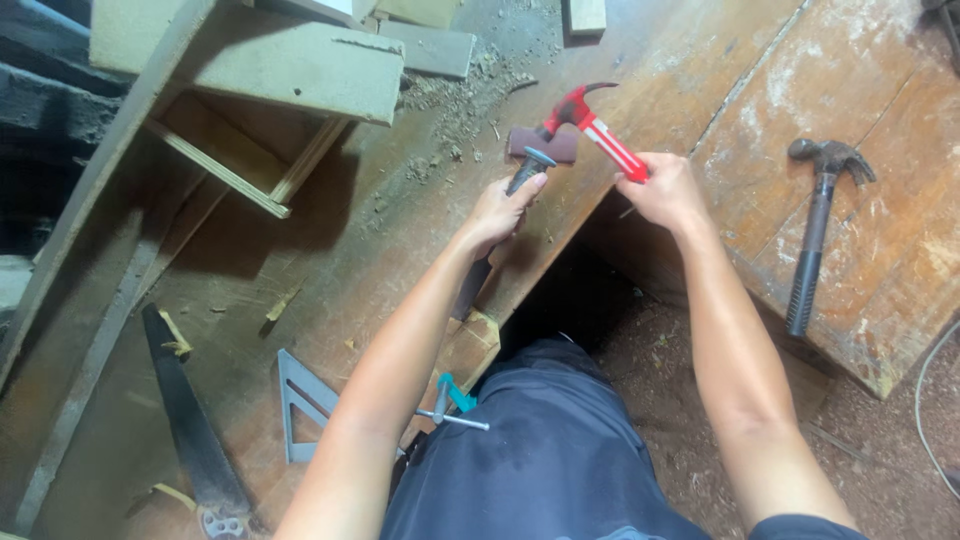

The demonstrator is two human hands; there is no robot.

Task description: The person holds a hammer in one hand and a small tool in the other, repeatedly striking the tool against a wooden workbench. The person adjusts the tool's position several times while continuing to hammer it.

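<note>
Head cam view, looking straight down at a rough wooden workbench (400, 250) that's pretty beat up and dusty.

The left hand (497, 212) is wrapping closed around a dark-handled chisel (520, 180), fingers curled round the handle with the flat butt end sticking up just above the thumb. The chisel is standing tilted, and its blade is running down toward the bench edge, mostly hiding behind the wrist, so I can't tell exactly where the tip is sitting.

The right hand (668, 190) is clenching the red-and-white handle of a small red claw hammer (590, 125). The hammer is hovering in the air with its head just above and to the right of the chisel's butt, close but not touching as far as I can see.

Other stuff lying around: a bigger dark hammer (815, 225) is resting on the board to the right, well apart from the hands. A handsaw (190, 420) is lying at lower left, with a grey speed square (300, 405) near it. A teal clamp (455, 400) is sitting by the person's lap. There's a sawdust pile (455, 105) behind the chisel.
</note>
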